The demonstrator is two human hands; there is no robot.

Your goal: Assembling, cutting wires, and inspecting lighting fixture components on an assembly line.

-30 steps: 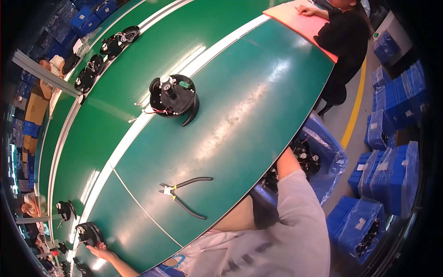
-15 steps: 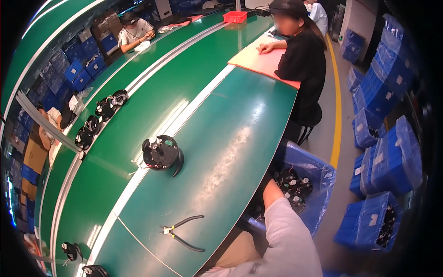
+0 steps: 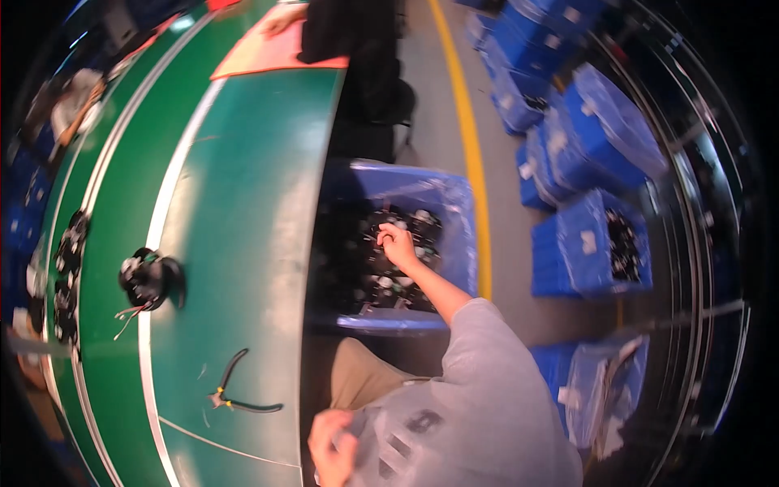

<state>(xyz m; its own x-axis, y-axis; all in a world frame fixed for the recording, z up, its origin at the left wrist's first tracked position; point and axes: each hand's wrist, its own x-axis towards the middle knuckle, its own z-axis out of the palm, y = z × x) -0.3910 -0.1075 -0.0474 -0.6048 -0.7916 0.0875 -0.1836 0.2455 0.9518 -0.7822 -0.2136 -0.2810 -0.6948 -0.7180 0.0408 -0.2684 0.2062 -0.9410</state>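
My right hand (image 3: 396, 246) is over a blue bin (image 3: 406, 324) lined with clear plastic, beside the table's right edge. Its fingers are curled in just above a heap of black round assemblies (image 3: 389, 284) with white and green parts; what they hold, if anything, I cannot make out. My left hand (image 3: 331, 446) is low by my lap near the table edge, blurred by motion, its grip unclear. On the table lie black-handled pliers (image 3: 243, 403) with yellow accents, jaws toward the left. Beyond them a black round assembly (image 3: 148, 280) sits across the white strip, wires trailing.
Several more black assemblies (image 3: 69, 276) stand along the far left rail. A person in black (image 3: 350, 32) sits at the table's far end beside an orange mat (image 3: 253, 53). Plastic-wrapped blue bins (image 3: 560, 256) line the floor on the right, past a yellow line (image 3: 464, 105).
The view has swung right and down toward the bin. My right hand, hidden at the table edge before, now shows above the assemblies. My left hand has come into view.
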